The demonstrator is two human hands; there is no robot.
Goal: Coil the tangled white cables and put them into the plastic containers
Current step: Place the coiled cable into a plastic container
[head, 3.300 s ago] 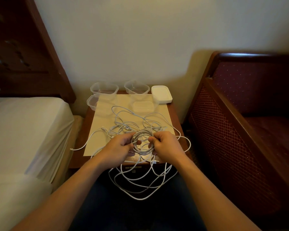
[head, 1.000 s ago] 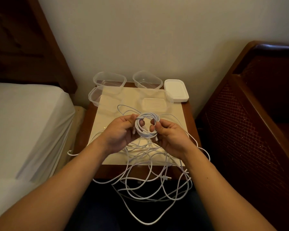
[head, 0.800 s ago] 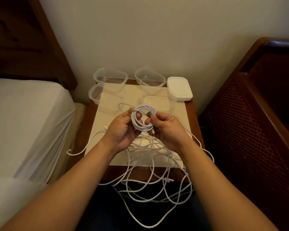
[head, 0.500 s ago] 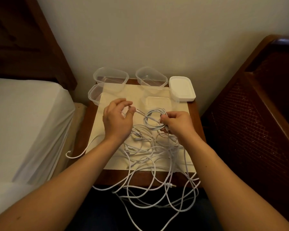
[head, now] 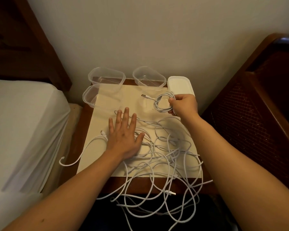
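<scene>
My right hand (head: 183, 105) grips a small coiled white cable (head: 162, 104), held over a clear container (head: 150, 104) that sits on the cream mat (head: 105, 112); the coil's plug end sticks out to the left. My left hand (head: 124, 136) lies flat with fingers spread on the tangle of white cables (head: 165, 152). The tangle spreads across the mat and hangs over the table's front edge. Clear empty containers stand at the back: one at back left (head: 106, 77), one at back middle (head: 148, 78), one at the left edge (head: 90, 97).
A stack of white lids (head: 180, 85) sits at the back right corner of the small wooden table (head: 73, 147). A bed with a white sheet (head: 23, 122) is on the left, a dark wooden chair (head: 257, 114) on the right, and the wall behind.
My left hand let go of the coil and came down flat on the tangle. My right hand carried the coiled cable back and to the right, over the clear container on the mat.
</scene>
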